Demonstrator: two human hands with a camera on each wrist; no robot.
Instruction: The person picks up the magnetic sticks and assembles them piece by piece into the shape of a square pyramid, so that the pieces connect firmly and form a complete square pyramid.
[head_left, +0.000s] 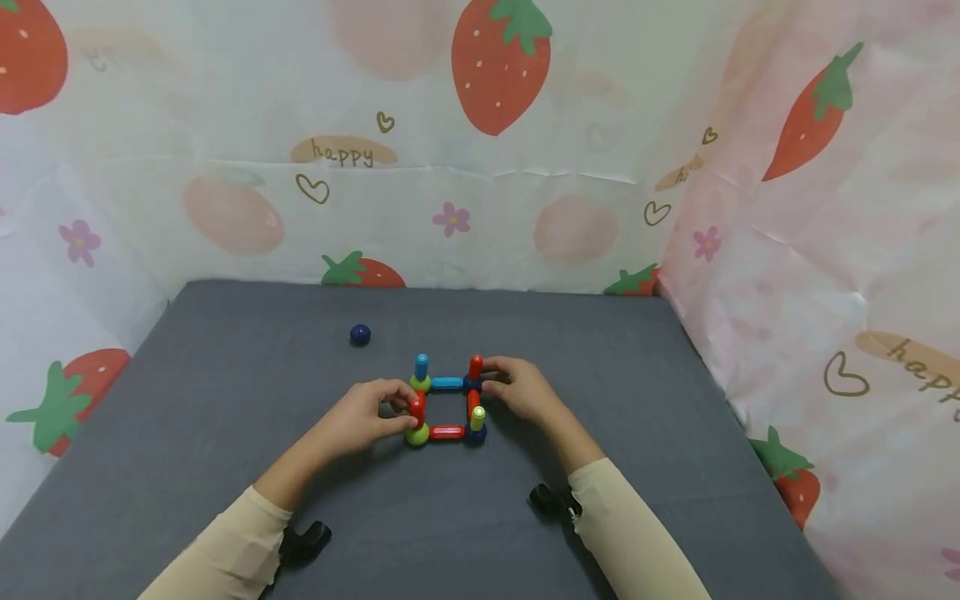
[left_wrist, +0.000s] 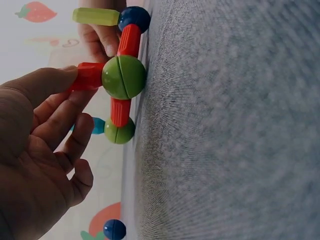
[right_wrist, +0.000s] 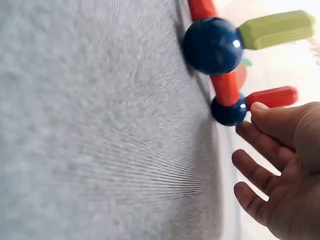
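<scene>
A square frame of magnetic rods and balls lies on the cloth, with green balls (head_left: 417, 435) at its left corners and dark blue balls (head_left: 476, 435) at its right. My left hand (head_left: 372, 412) pinches the upright red rod (left_wrist: 90, 76) on the near left green ball between thumb and fingers. At the far right corner, my right hand (head_left: 523, 390) holds another upright red rod (right_wrist: 272, 96) low down, thumb and index finger close to its dark blue ball (right_wrist: 228, 109). A blue rod (head_left: 422, 367) and a yellow-green rod (head_left: 478, 417) stand on the other corners.
A loose dark blue ball (head_left: 360, 335) lies behind the frame to the left. Grey cloth (head_left: 225, 375) covers the table, and a strawberry-print curtain (head_left: 480, 167) stands behind it and at both sides.
</scene>
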